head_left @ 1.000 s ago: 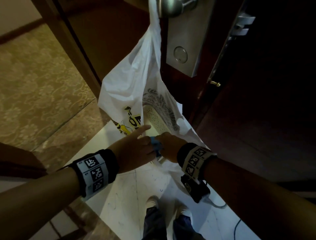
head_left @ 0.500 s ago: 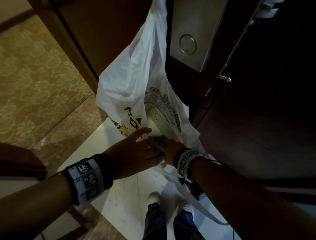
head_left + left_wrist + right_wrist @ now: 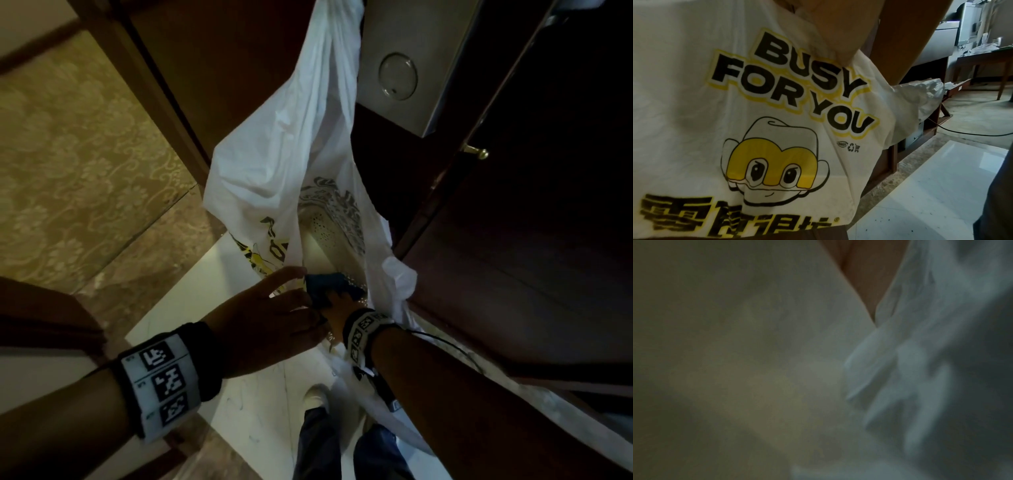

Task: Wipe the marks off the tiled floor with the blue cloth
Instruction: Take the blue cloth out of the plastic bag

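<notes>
A white plastic bag [image 3: 274, 164] with a yellow cartoon print [image 3: 772, 162] hangs against the dark wooden door. My right hand [image 3: 339, 305] grips the crumpled blue cloth [image 3: 329, 282] at the bag's mouth, its fingers hidden by the cloth. My left hand [image 3: 270, 308] holds the bag's printed side at the rim, index finger stretched out, and a digit [image 3: 838, 32] lies on the print. The right wrist view is blurred and shows only pale bag plastic [image 3: 900, 369]. White floor tiles [image 3: 239, 394] with faint dark marks lie below my hands.
The door's metal lock plate [image 3: 411, 68] is above the bag, and a small brass knob [image 3: 474, 150] sits to its right. Patterned carpet [image 3: 68, 154] lies to the left. My shoes [image 3: 317, 394] stand on the tiles. A black cable [image 3: 972, 133] runs over the floor.
My right hand has carried the blue cloth up and forward into the bag's mouth. The left hand has followed along the bag's rim, and my head has come closer.
</notes>
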`<state>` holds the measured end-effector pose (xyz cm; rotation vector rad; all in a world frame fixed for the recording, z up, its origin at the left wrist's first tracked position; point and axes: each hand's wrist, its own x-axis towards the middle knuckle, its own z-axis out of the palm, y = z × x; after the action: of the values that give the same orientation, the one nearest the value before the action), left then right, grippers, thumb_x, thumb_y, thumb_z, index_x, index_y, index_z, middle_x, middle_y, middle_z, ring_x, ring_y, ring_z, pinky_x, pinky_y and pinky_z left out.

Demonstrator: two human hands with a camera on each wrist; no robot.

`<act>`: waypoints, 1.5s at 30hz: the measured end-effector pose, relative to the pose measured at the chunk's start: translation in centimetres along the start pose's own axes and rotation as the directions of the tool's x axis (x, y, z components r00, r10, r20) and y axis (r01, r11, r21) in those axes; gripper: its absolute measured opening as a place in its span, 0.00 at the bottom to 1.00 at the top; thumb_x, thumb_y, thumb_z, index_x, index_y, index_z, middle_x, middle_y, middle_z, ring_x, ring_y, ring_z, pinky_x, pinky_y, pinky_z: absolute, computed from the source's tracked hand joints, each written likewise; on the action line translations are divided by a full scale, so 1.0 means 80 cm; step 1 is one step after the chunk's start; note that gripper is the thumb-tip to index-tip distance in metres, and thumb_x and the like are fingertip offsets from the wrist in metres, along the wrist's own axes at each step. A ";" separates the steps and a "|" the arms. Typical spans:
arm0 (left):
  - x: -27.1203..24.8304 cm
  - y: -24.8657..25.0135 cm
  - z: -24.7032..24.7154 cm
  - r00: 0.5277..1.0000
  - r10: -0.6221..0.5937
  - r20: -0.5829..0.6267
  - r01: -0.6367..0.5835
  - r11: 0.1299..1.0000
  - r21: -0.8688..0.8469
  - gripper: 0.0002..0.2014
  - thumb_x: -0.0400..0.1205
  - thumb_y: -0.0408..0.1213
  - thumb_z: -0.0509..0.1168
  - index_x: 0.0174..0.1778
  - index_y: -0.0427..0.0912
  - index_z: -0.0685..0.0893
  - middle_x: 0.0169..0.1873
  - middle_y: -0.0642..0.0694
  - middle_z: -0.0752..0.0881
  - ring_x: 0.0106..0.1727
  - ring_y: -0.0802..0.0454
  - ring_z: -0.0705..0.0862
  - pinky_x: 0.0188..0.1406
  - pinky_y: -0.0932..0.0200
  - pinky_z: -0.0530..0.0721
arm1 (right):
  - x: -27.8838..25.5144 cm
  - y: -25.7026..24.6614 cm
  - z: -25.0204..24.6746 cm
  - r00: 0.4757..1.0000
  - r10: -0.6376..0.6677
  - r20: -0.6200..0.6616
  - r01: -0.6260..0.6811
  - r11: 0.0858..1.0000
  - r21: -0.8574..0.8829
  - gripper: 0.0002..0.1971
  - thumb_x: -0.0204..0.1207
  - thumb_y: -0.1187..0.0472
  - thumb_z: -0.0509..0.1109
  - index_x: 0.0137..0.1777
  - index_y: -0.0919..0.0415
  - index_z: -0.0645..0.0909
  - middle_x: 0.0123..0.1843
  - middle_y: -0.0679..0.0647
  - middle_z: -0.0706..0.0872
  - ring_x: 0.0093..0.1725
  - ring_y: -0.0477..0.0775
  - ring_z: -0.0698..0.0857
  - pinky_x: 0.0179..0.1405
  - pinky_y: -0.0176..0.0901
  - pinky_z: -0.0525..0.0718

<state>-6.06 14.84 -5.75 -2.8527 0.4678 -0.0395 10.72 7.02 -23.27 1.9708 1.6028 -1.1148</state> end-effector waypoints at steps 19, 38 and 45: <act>0.031 0.002 -0.001 0.979 -0.049 -0.198 0.066 0.994 0.082 0.12 0.69 0.32 0.76 0.46 0.51 0.92 0.39 0.51 0.90 0.44 0.49 0.88 0.69 0.39 0.73 | -0.187 -0.007 -0.071 0.853 -0.118 -0.508 0.288 0.918 0.271 0.29 0.79 0.66 0.65 0.79 0.62 0.62 0.78 0.62 0.63 0.74 0.64 0.68 0.71 0.55 0.70; 0.058 0.039 0.005 0.964 -0.227 -0.138 0.255 0.938 0.236 0.16 0.76 0.25 0.58 0.43 0.47 0.89 0.37 0.48 0.85 0.46 0.43 0.85 0.80 0.33 0.50 | -0.394 0.052 -0.107 0.243 -0.193 -0.951 0.508 0.860 -0.044 0.14 0.69 0.71 0.72 0.55 0.66 0.84 0.54 0.59 0.80 0.53 0.40 0.74 0.56 0.17 0.67; 0.089 0.088 -0.028 0.897 -0.429 0.105 0.366 0.856 0.366 0.25 0.64 0.34 0.81 0.59 0.49 0.89 0.59 0.43 0.86 0.65 0.38 0.82 0.76 0.27 0.39 | -0.471 0.070 -0.096 0.162 -0.188 -0.969 0.617 0.786 -0.049 0.25 0.72 0.72 0.68 0.69 0.58 0.75 0.57 0.51 0.76 0.55 0.33 0.74 0.59 0.20 0.68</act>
<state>-1.66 5.62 -5.42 -2.5279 -0.1670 0.0626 17.05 -13.64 9.02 2.8133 2.8919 -0.1595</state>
